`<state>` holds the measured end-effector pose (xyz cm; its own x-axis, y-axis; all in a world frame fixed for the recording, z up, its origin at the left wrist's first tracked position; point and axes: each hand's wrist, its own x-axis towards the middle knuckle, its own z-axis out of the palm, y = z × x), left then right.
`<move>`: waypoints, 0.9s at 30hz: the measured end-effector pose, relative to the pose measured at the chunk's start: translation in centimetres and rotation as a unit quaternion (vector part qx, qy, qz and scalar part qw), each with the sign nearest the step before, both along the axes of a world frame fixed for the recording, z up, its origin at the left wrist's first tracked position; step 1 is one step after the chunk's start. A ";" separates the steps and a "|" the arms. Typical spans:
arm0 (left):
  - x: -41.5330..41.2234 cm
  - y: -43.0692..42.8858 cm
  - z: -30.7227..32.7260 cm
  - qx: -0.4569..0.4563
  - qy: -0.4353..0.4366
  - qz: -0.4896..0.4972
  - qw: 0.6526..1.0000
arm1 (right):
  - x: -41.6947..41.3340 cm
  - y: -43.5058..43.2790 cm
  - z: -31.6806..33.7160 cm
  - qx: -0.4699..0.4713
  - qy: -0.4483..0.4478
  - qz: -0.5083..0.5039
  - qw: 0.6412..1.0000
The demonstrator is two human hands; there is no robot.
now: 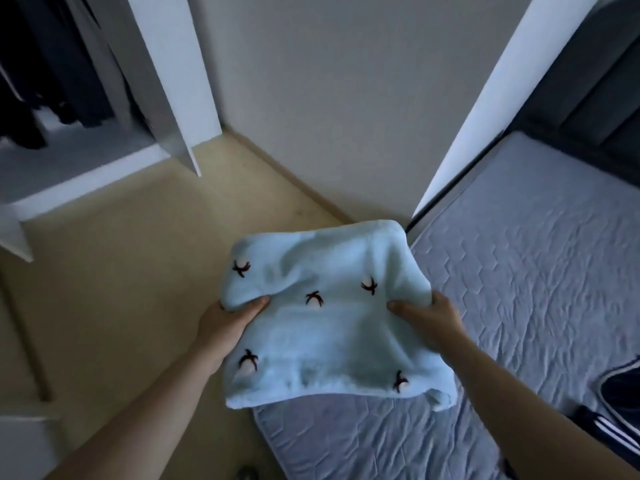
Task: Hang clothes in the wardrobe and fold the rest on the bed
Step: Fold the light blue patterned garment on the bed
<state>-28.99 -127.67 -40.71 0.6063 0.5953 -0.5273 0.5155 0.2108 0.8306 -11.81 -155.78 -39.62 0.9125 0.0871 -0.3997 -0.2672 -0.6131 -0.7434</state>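
A folded light-blue fleece garment with small dark cotton-boll motifs hangs in the air between my hands, over the bed's left edge and the floor. My left hand grips its left side, thumb on top. My right hand grips its right side the same way. The bed, with a quilted grey-blue cover, lies to the right. The open wardrobe stands at the upper left, with dark clothes hanging inside.
A dark garment with white stripes lies on the bed at the right edge. The wardrobe door stands open toward me. Beige floor lies between wardrobe and bed, with a plain wall behind.
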 end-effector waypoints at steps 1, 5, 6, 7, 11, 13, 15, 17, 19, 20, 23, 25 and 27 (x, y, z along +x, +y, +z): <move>0.0 1.0 1.5 0.004 -0.008 0.007 1.000 | 0.6 1.3 1.8 0.003 -0.015 0.012 1.000; -0.6 8.3 8.8 0.025 -0.050 0.049 0.997 | 2.7 10.3 9.8 0.033 -0.085 0.065 0.994; -0.8 10.5 10.7 0.034 -0.060 0.060 0.996 | 2.8 13.0 11.7 0.037 -0.099 0.078 0.991; -1.2 13.1 12.5 0.046 -0.074 0.074 0.993 | 2.9 16.0 13.5 0.047 -0.110 0.096 0.988; -3.1 23.2 19.6 0.097 -0.108 0.122 0.982 | 2.9 27.4 20.0 0.084 -0.143 0.136 0.977; -3.9 27.4 22.9 0.116 -0.124 0.145 0.975 | 2.7 32.3 23.3 0.104 -0.159 0.150 0.970; -4.7 31.0 25.7 0.144 -0.140 0.153 0.967 | 2.3 36.6 26.2 0.121 -0.170 0.160 0.965; -5.3 33.8 27.7 0.167 -0.150 0.148 0.963 | 2.3 40.0 28.3 0.128 -0.178 0.175 0.960; -5.7 36.9 29.3 0.180 -0.170 0.160 0.956 | 2.5 43.6 30.4 0.128 -0.195 0.193 0.953; -5.6 38.4 30.1 0.185 -0.183 0.169 0.951 | 2.7 45.3 31.3 0.130 -0.204 0.194 0.951; -4.9 43.4 31.9 0.192 -0.208 0.190 0.940 | 3.8 51.0 33.3 0.139 -0.220 0.209 0.943; -3.9 47.3 32.7 0.198 -0.219 0.196 0.935 | 5.1 55.2 34.5 0.142 -0.228 0.221 0.937; -2.6 50.8 33.6 0.206 -0.220 0.203 0.932 | 6.6 58.9 35.4 0.153 -0.236 0.229 0.932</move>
